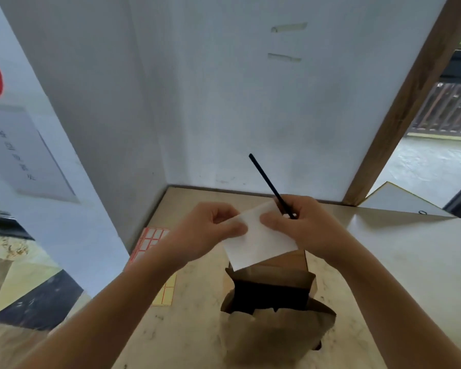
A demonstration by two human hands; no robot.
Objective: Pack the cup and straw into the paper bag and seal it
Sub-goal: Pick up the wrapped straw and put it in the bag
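A brown paper bag [277, 312] stands open on the table, its dark mouth facing up; I cannot see what lies inside, and no cup shows. Above the bag, both hands hold a white paper napkin [261, 241]. My left hand [210, 230] pinches its left edge. My right hand [306, 222] pinches its right edge and also grips a thin black straw [266, 179], which sticks up and away to the left.
The beige table [397, 262] sits in a corner of white walls. A sheet of red-bordered labels [149, 242] and a yellow label sheet [167, 291] lie left of the bag. A wooden post [399, 123] rises at the right.
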